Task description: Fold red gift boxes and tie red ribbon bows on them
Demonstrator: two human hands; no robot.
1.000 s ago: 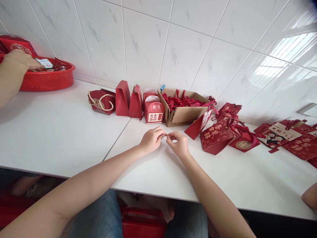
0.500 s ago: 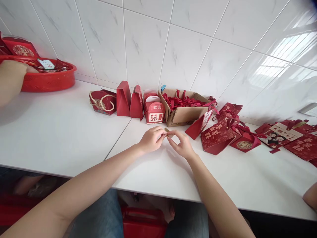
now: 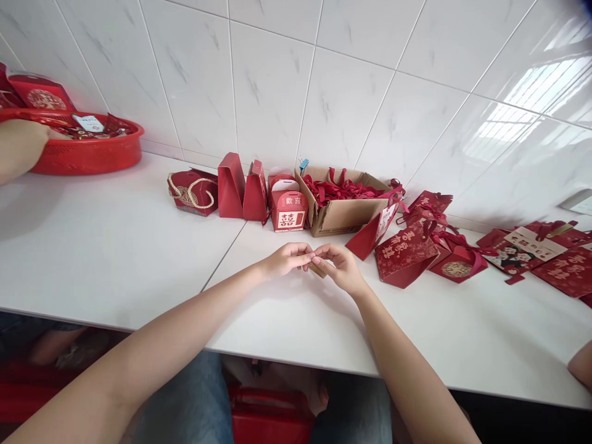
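My left hand (image 3: 285, 259) and my right hand (image 3: 341, 269) meet fingertip to fingertip just above the white table (image 3: 115, 246). Both pinch a small tan strip (image 3: 317, 269) that sticks out between them; I cannot make out what it is. Just beyond my hands stands a small red gift box (image 3: 287, 211) with white characters, and next to it an open cardboard box (image 3: 345, 209) full of red ribbons. Red gift bags (image 3: 407, 250) lie tipped over to the right of my right hand.
A red round basket (image 3: 87, 148) with packets sits at the far left, another person's arm (image 3: 18, 148) resting at it. Red folded boxes (image 3: 240, 188) and a rope-handled box (image 3: 194, 192) line the tiled wall. More red bags (image 3: 546, 256) lie far right. Another person's elbow (image 3: 581, 364) shows at the right edge.
My hands have stayed together and turned slightly; the tan strip now shows between the fingers. The other person's hand at the red basket has drawn back to the left.
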